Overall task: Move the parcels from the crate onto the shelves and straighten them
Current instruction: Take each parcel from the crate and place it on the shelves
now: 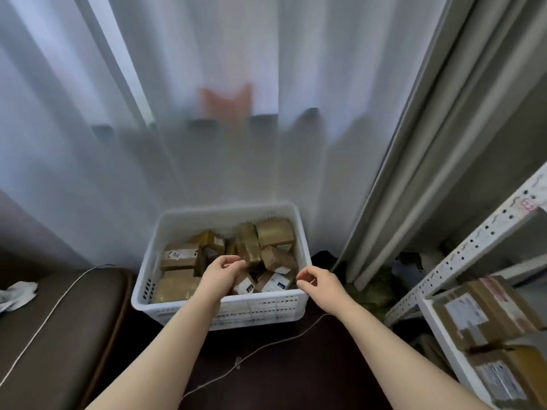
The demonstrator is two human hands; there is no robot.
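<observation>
A white plastic crate stands on the dark floor in front of the curtain, filled with several brown cardboard parcels. My left hand hovers inside the crate above the parcels, its fingers loosely curled and holding nothing. My right hand hangs over the crate's right front corner, fingers also loosely curled and empty. At the far right a white metal shelf unit holds two brown parcels with white labels on its lower levels.
A brown padded seat with a crumpled white cloth lies to the left. A thin white cord runs across the floor before the crate. Sheer white curtains hang behind, a grey curtain at right.
</observation>
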